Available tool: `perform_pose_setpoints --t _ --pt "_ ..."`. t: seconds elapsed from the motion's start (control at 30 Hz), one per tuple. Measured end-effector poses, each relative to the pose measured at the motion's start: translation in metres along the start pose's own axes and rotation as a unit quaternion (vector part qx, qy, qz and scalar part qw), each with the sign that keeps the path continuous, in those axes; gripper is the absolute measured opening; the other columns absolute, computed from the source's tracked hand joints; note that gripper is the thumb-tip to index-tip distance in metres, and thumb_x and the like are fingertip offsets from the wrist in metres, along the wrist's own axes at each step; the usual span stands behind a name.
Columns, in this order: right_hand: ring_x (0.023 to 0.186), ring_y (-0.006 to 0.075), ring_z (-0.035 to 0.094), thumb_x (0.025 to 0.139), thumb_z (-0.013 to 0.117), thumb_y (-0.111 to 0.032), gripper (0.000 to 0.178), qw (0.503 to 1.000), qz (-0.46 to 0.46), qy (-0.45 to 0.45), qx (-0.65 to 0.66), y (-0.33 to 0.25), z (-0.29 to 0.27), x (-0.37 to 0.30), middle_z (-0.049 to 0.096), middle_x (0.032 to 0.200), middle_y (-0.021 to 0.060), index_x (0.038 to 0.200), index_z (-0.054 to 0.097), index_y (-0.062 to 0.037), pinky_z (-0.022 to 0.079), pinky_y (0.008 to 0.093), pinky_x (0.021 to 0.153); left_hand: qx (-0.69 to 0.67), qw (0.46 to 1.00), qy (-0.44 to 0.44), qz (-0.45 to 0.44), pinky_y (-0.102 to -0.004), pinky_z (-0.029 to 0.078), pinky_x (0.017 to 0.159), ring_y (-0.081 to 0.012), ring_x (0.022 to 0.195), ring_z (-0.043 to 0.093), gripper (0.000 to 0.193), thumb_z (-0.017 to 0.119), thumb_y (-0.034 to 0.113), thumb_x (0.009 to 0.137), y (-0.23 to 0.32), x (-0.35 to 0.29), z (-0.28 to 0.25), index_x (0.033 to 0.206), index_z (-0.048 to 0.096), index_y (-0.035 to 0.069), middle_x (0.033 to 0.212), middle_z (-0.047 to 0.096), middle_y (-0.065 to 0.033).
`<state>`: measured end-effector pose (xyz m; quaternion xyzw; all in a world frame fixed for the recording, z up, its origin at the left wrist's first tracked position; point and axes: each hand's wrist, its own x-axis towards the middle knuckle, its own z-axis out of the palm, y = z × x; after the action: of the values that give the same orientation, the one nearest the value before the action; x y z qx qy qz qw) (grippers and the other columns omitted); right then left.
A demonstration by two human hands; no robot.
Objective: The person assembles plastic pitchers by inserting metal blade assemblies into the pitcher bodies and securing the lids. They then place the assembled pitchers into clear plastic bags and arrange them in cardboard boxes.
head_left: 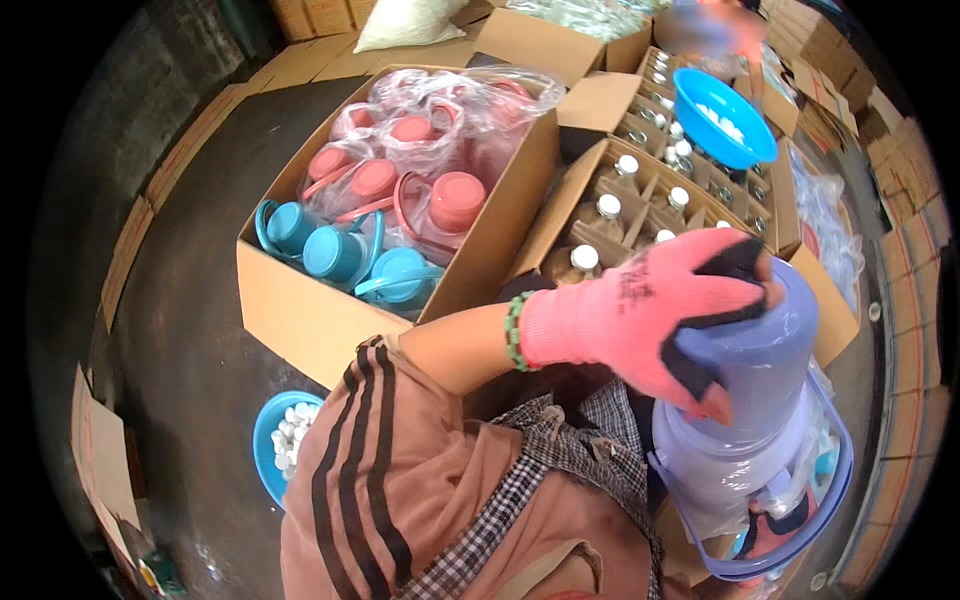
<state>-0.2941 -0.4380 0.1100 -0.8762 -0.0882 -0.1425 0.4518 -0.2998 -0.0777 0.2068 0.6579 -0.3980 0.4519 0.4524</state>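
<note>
My left hand (650, 310), in a pink glove with black fingertips, is closed over the smooth upper part of a purple water jug (735, 440). The jug leans in front of me on the right, with clear plastic wrap around its lower body. Its purple carrying handle (848, 465) hangs loose in a wide loop. Through that loop, beside the jug's lower end, shows a bit of pink-and-black glove, apparently my right hand (780, 528). Its fingers are mostly hidden by the jug, handle and plastic.
A carton (310, 320) holds pink and blue lidded jugs in plastic. Beside it, a divided carton (560, 215) contains white-capped bottles. One blue basin (690, 90) rests on bottle cartons; another (262, 440), holding white caps, stands at left. Another person's arm (752, 70) is at the far right.
</note>
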Motion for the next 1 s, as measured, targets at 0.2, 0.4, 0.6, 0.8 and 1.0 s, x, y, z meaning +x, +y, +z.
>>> perform_pose_setpoints --t 0.2,0.4,0.6,0.8,1.0 --pt "0.091 0.0229 0.051 0.049 0.079 -0.013 0.067 0.995 -0.001 -0.086 0.040 -0.020 0.043 0.006 0.049 0.100 0.0120 0.104 0.043 -0.0015 0.042 0.0336 0.079 0.151 0.982 -0.110 -0.011 -0.0474 0.033 0.087 -0.0381 0.100 0.046 0.081 0.058 0.051 0.069 0.035 -0.001 -0.058 0.126 0.025 0.004 0.109 0.049 -0.0225" --pt "0.091 0.0226 0.051 0.049 0.079 -0.013 0.068 0.976 0.002 -0.196 0.099 -0.041 0.098 -0.005 0.049 0.101 0.0121 0.105 0.042 -0.0013 0.042 0.0335 0.080 0.153 0.967 -0.099 -0.179 -0.0440 0.026 0.092 -0.0365 0.110 0.038 0.070 0.063 0.044 0.067 0.035 -0.058 -0.084 0.121 0.038 0.007 0.114 0.044 -0.0192" --pt "0.089 0.0207 0.052 0.050 0.080 -0.015 0.064 0.946 -0.038 -0.295 0.129 -0.059 0.126 0.009 0.051 0.097 0.0115 0.101 0.046 0.0003 0.042 0.0333 0.079 0.128 0.935 -0.148 -0.295 -0.0378 0.028 0.093 -0.0329 0.113 0.036 0.067 0.068 0.031 0.067 0.048 -0.042 -0.116 0.122 0.038 0.008 0.120 0.039 -0.0180" --pt "0.086 0.0212 0.053 0.051 0.079 -0.014 0.057 0.946 -0.076 -0.298 0.107 -0.070 0.128 0.002 0.053 0.094 0.0115 0.098 0.050 -0.0003 0.043 0.0324 0.076 0.053 0.952 -0.161 -0.254 -0.0408 0.020 0.098 -0.0346 0.123 0.021 0.074 0.067 0.035 0.067 0.049 -0.065 -0.116 0.126 0.031 0.008 0.128 0.035 -0.0138" --pt "0.090 0.0257 0.050 0.049 0.079 -0.014 0.065 0.930 -0.258 -0.247 0.082 -0.077 0.126 -0.002 0.048 0.099 0.0142 0.103 0.044 -0.0006 0.042 0.0348 0.078 0.230 0.845 -0.175 -0.450 -0.0371 0.034 0.090 -0.0328 0.107 0.043 0.082 0.068 0.040 0.064 0.077 -0.030 -0.110 0.120 0.030 -0.006 0.114 0.043 -0.0236"
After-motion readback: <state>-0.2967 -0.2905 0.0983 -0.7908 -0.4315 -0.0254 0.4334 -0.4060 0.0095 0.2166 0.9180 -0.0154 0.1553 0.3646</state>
